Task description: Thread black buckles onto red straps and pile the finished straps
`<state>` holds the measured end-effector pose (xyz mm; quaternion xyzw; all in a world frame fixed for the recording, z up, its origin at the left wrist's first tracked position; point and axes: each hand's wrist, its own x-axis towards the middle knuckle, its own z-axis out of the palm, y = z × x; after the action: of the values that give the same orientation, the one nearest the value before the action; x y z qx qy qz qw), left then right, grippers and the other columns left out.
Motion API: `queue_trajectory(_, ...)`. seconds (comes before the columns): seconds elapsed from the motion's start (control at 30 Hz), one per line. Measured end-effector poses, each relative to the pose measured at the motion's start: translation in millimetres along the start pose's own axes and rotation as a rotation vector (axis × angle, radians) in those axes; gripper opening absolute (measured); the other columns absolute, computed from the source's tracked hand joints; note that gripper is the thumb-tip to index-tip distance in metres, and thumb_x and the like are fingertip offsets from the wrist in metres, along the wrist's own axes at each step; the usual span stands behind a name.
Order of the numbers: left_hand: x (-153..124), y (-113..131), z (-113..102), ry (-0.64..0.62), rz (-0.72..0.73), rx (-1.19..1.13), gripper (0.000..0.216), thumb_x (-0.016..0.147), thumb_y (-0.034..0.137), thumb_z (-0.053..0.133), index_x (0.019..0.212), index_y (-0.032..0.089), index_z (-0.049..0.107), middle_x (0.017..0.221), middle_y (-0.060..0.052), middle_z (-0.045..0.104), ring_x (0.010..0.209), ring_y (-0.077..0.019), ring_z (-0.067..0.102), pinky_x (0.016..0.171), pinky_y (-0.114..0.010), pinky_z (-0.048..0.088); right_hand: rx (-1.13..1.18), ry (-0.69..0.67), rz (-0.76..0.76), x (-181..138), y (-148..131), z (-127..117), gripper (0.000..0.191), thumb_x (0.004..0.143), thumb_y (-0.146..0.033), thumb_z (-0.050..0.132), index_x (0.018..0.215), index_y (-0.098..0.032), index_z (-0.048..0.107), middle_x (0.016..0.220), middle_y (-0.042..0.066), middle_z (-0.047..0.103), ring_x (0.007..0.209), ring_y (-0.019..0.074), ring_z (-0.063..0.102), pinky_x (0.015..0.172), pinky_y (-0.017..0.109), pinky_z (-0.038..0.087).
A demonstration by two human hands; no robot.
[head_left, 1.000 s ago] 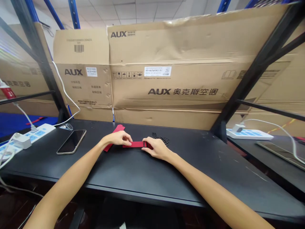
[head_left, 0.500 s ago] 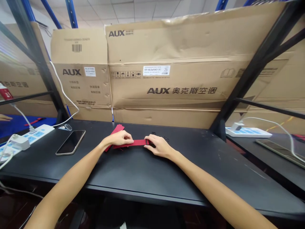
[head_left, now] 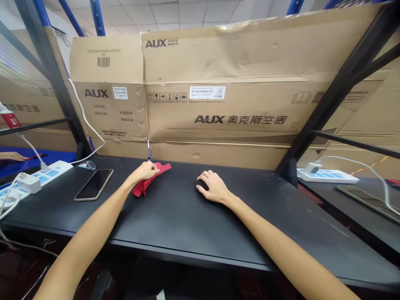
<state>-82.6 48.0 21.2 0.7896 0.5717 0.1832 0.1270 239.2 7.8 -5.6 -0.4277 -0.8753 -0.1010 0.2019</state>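
A black shelving rack (head_left: 340, 83) with blue uprights frames the bench, and flattened AUX cartons (head_left: 215, 104) stand along the back of it. Below them runs a black table (head_left: 250, 233), scuffed in places. A power strip (head_left: 53, 170) sits at its left end, with a phone (head_left: 93, 184) lying face up just beside it. A second power strip (head_left: 325, 176) sits on the neighbouring bench to the right. At far left, a co-worker's hand (head_left: 11, 156) rests on a blue surface, well apart from this work.

The person's arms reach in from the bottom of the view, hands well apart. The left hand (head_left: 143, 171) is clenched down on a loose bunch of red strips (head_left: 145, 183), which sit near the back edge of the table. The right hand (head_left: 212, 186) is cupped over small black clips (head_left: 202, 182), mostly hidden beneath the fingers. It may be closing on them, but from here I cannot tell.

The step in hand looks like gathering parts. Any lift of the clips would call for a firm pinch, as they are small and lie flat.
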Motion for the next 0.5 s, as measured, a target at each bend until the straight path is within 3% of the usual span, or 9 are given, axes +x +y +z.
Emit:
queue_trajectory(0.1,3,-10,4,0.034,-0.220,0.232,0.038,0.079,0.051,0.051,0.072,0.015,0.062,0.078,-0.010,0.066,0.079,-0.0242,0.062,0.068,-0.028,0.042,-0.052,-0.024,0.035,0,1,5,0.023,0.083,-0.032,0.049,0.097,-0.019,0.061,0.107,0.012,0.057,0.100,0.0270,0.047,0.085,0.041,0.037)
queue_trajectory(0.17,2,-10,6,0.036,-0.276,0.331,0.046,0.076,0.058,0.051,0.087,0.015,0.062,0.099,-0.015,0.064,0.093,-0.0290,0.061,0.077,-0.032,0.043,-0.063,-0.031,0.069,1,1,8,0.025,0.084,-0.031,0.047,0.101,-0.020,0.061,0.111,0.012,0.056,0.104,0.0285,0.044,0.087,0.043,0.036)
queue_trajectory(0.33,-3,-1,9,-0.034,-0.251,0.399,0.072,0.068,0.071,0.052,0.112,0.014,0.055,0.118,-0.019,0.055,0.108,-0.0332,0.054,0.087,-0.037,0.041,-0.044,-0.041,0.231,-2,-1,17,0.049,0.084,-0.056,0.044,0.122,-0.027,0.053,0.130,0.012,0.046,0.121,0.0360,0.033,0.094,0.055,0.029)
queue_trajectory(0.4,-4,3,12,-0.067,-0.237,0.409,0.070,0.069,0.065,0.057,0.115,0.013,0.053,0.119,-0.020,0.054,0.111,-0.0340,0.052,0.089,-0.038,0.041,-0.022,-0.065,0.294,-3,-1,21,0.061,0.080,-0.066,0.043,0.129,-0.030,0.048,0.136,0.012,0.041,0.126,0.0394,0.028,0.095,0.061,0.025)
queue_trajectory(0.5,-3,6,18,-0.085,-0.208,0.411,0.052,0.076,0.048,0.057,0.115,0.013,0.053,0.119,-0.019,0.054,0.112,-0.0327,0.052,0.091,-0.039,0.040,0.022,-0.106,0.312,-3,2,26,0.058,0.082,-0.067,0.039,0.128,-0.033,0.049,0.138,0.009,0.040,0.127,0.0389,0.029,0.096,0.060,0.025)
